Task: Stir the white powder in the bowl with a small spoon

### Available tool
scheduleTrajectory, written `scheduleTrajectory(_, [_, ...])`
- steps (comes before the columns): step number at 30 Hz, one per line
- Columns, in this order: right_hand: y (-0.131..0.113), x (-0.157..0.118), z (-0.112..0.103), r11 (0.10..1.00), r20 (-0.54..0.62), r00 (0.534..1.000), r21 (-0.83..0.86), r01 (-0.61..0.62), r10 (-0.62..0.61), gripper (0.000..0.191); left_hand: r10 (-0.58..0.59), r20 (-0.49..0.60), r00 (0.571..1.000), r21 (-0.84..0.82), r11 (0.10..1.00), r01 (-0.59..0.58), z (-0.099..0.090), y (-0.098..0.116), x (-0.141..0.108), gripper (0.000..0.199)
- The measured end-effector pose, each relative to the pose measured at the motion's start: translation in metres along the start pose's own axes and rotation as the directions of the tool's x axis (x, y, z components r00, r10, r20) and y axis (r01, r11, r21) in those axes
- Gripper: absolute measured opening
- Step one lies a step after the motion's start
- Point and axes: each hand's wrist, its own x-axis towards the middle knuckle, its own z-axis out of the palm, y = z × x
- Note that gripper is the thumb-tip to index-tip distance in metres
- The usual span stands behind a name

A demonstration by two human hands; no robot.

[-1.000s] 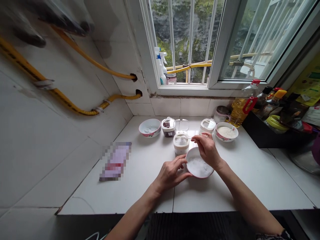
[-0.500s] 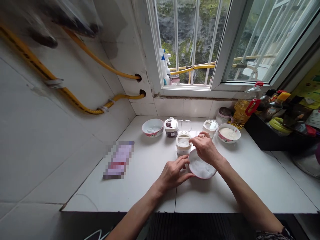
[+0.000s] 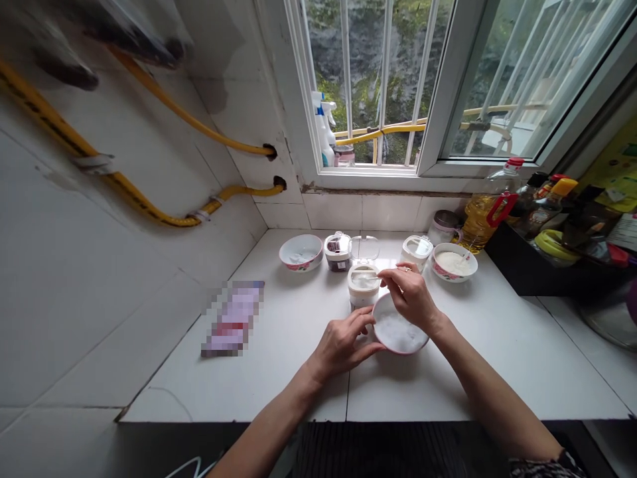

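The pink-rimmed bowl (image 3: 382, 307) sits just in front of the open jar (image 3: 363, 298), a little to that jar's right; its white inside holds loose, uneven white grains (image 3: 401, 332). The jar is squat and pale, with a bar across its mouth, white contents and a clear lid (image 3: 365, 248) flipped up behind. The left hand (image 3: 344, 337) is in front of the jar, thumb and fingers parted around the bowl's side and holding it. The right hand (image 3: 412, 295), to the jar's right, pinches a thin spoon (image 3: 367, 278) that reaches over the jar's mouth.

A small pale label marks the dark-filled jar (image 3: 338, 256), behind and left of the open one, but its print is too small to read. So is the label on the sauce bottle (image 3: 540, 216), far right of the jar. The purple item (image 3: 233, 318) left of the jar is pixelated.

Three bowls show: the pink-rimmed one, a flowered bowl (image 3: 301, 267) behind-left of the jar, and another flowered bowl (image 3: 455, 276) to its right. Two spray bottles (image 3: 324, 136) stand beyond it, by the window.
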Motion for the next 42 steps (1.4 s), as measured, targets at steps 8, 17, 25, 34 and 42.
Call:
scheduleTrajectory(8, [-0.001,-0.003,0.003,0.916,-0.053,0.945,0.269,-0.299,0.324,0.014,0.004,-0.005,1.000,-0.005,1.000,-0.004,0.001,-0.001,-0.001,0.036])
scheduleTrajectory(17, [0.000,-0.005,0.004,0.780,0.044,0.879,0.441,-0.443,0.475,0.019,0.010,-0.010,1.000,-0.003,1.000,-0.010,0.002,-0.001,-0.001,0.037])
scheduleTrajectory(25, [-0.004,-0.003,-0.005,0.704,0.029,0.856,0.556,-0.443,0.516,0.024,0.003,0.005,1.000,0.000,1.000,-0.003,0.000,-0.001,-0.001,0.036])
scheduleTrajectory(34, [0.006,-0.008,-0.043,0.694,0.161,0.848,0.508,-0.510,0.505,0.016,0.015,0.004,1.000,-0.003,1.000,-0.015,-0.002,0.001,0.001,0.035])
scheduleTrajectory(42, [0.001,-0.012,-0.034,0.922,0.376,0.879,0.132,-0.365,0.294,0.024,0.007,0.004,1.000,-0.005,1.000,-0.007,0.000,0.000,-0.001,0.035])
